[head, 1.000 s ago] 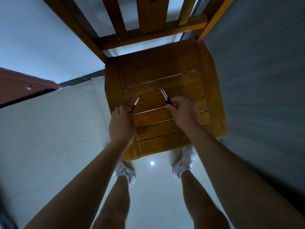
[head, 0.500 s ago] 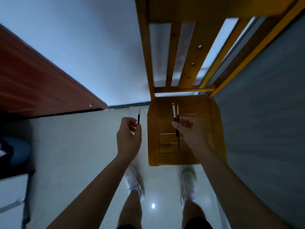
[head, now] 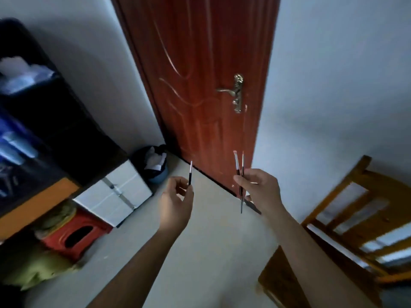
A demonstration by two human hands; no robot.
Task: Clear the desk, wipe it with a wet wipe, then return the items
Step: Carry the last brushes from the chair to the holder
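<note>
left hand [head: 175,203] holds one brush [head: 190,173], right hand [head: 260,190] two.

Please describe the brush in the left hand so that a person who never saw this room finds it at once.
Find the red-brown door in the middle. In front of its lower edge are two hands; the left hand pinches one thin brush, upright. It is alone, whereas the right hand holds a pair of brushes.
</note>
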